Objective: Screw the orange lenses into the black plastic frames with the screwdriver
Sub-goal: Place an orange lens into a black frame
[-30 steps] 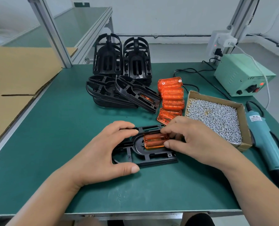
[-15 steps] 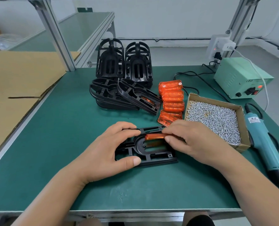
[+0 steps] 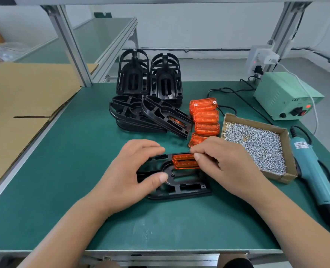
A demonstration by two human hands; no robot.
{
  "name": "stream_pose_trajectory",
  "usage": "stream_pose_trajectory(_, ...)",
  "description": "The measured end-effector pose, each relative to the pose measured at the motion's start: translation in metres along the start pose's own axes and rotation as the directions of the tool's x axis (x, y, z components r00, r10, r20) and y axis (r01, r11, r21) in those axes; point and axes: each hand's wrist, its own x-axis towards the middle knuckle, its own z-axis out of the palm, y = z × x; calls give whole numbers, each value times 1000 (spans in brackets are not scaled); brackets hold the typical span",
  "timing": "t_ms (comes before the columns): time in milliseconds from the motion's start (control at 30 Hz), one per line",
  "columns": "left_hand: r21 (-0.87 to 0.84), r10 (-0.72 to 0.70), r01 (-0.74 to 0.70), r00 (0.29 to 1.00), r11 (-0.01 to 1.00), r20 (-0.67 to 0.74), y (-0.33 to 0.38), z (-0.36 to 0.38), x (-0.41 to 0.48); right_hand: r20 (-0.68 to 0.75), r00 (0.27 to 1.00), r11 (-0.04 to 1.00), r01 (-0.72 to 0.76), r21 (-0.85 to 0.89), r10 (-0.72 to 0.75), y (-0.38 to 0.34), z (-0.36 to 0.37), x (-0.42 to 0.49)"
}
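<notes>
A black plastic frame (image 3: 185,185) lies flat on the green mat in front of me. My left hand (image 3: 133,175) grips its left end, fingers over the far edge and thumb on the near side. My right hand (image 3: 226,167) pinches an orange lens (image 3: 183,161) by its right end and holds it tilted over the frame's far side, above the open slot. The teal electric screwdriver (image 3: 311,171) lies untouched at the right edge of the table. A row of spare orange lenses (image 3: 205,117) lies behind my hands.
Stacks of black frames (image 3: 150,105) stand and lie at the back centre. A cardboard tray of silver screws (image 3: 256,144) sits to the right, beside a green power supply (image 3: 287,95) with cables. Flat cardboard (image 3: 19,105) covers the left bench.
The lens was lying flat in the frame's slot; my right hand has lifted and turned it up toward the frame's far edge. My left hand keeps its hold on the frame.
</notes>
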Motion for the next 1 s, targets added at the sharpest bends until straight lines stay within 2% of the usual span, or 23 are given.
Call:
stream_pose_trajectory(67, 53, 48, -44, 996, 998, -81, 9, 2, 9, -73, 994, 996, 74, -56, -78, -4, 3, 0)
stream_pose_trajectory(133, 53, 96, -92, 992, 994, -84, 19, 7, 21, -141, 982, 992, 119, -33, -123, -7, 6, 1)
stream_pose_trajectory(233, -50, 89, -92, 994, 994, -69, 28, 17, 32, -178, 983, 990, 73, 121, -51, -8, 6, 1)
stream_pose_trajectory(300, -105, 22, -30, 997, 994, -80, 29, 20, 35, -122, 989, 960, -47, 277, 84, -8, 5, 0)
stream_pose_trajectory(367, -175, -48, 30, 994, 984, -102, 29, 22, 34, -33, 980, 886, -163, 434, 197, -6, 4, -2)
stream_pose_trajectory(433, -241, -111, 74, 984, 968, -142, 29, 24, 33, 59, 962, 785, -254, 565, 268, -5, 4, -2)
stream_pose_trajectory(500, -342, -201, 143, 969, 929, -142, 31, 24, 32, 126, 945, 724, -314, 614, 303, -5, 4, 0)
stream_pose_trajectory(600, -418, -236, 178, 968, 891, -91, 35, 22, 31, 150, 943, 735, -327, 594, 299, -3, 5, 3)
stream_pose_trajectory(700, -232, -163, 144, 985, 962, -64, 37, 21, 31, 95, 958, 775, -276, 568, 271, -4, 5, 4)
stream_pose_trajectory(800, -41, -45, 43, 998, 998, -47, 38, 21, 32, -29, 971, 861, -198, 469, 239, -3, 7, 5)
stream_pose_trajectory(900, -89, -83, 79, 996, 993, -44, 36, 22, 31, -38, 962, 815, -209, 540, 272, -2, 7, 5)
stream_pose_trajectory(933, -103, -94, 88, 994, 991, -59, 34, 21, 31, -36, 966, 830, -201, 521, 257, -2, 7, 6)
stream_pose_trajectory(1000, -67, -92, 85, 991, 994, -98, 29, 20, 31, -18, 980, 919, -180, 350, 199, 2, 9, 8)
